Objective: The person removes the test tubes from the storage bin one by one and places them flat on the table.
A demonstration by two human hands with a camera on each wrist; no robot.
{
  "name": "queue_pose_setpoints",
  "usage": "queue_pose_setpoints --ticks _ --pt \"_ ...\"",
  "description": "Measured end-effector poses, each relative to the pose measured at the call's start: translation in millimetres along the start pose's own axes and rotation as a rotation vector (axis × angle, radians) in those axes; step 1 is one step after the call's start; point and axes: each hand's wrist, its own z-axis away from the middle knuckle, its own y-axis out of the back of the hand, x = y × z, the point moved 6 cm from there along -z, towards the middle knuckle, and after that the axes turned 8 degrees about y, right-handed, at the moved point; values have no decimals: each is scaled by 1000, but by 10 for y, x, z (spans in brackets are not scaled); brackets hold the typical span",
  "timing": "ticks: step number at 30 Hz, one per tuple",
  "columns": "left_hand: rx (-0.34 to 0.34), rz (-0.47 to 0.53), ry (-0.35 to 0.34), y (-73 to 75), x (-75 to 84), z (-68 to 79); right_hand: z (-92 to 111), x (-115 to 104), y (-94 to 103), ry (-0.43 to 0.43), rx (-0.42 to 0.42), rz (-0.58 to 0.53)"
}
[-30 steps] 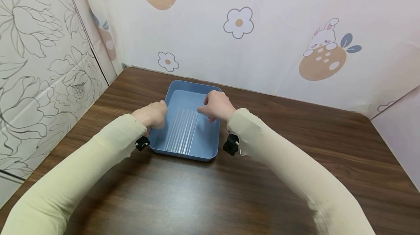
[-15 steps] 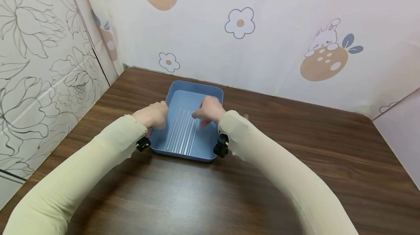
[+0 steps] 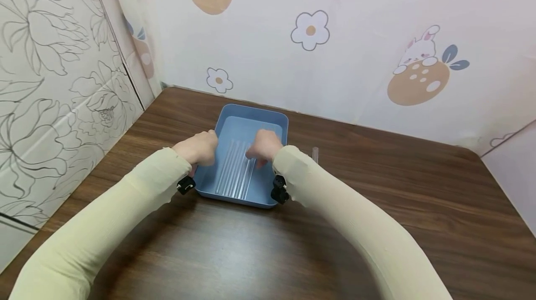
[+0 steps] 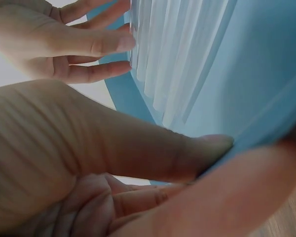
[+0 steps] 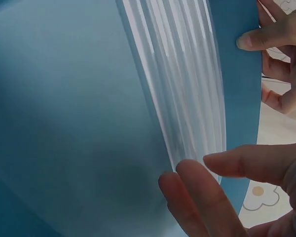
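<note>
A blue rectangular tray (image 3: 268,193) lies on the table, with several clear tubes (image 3: 229,174) side by side along its floor. My left hand (image 3: 197,149) grips the tray's left rim, thumb inside and fingers outside, as the left wrist view shows. Over the tubes' far ends is my right hand (image 3: 266,144); its thumb (image 5: 232,160) and fingers are slightly bent and apart, by the tube ends. Whether the fingertips touch a tube is hard to tell. Another clear tube (image 3: 315,155) lies on the table right of the tray, partly hidden by the right sleeve.
The dark wooden table (image 3: 377,174) meets a patterned wall (image 3: 356,49) at the back. A white panel with flower line drawings (image 3: 54,81) borders its left side. Black wrist cameras hang under both cuffs.
My right hand has moved from near the tray's right side leftward and nearer, over the tubes. The tube on the table has come into sight. My left hand stays at the rim.
</note>
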Motion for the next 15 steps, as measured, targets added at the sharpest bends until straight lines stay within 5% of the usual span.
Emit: queue_pose_setpoints --ticks 15 --pt "-9 -19 -30 -20 4 -31 9 24 -43 6 -11 0"
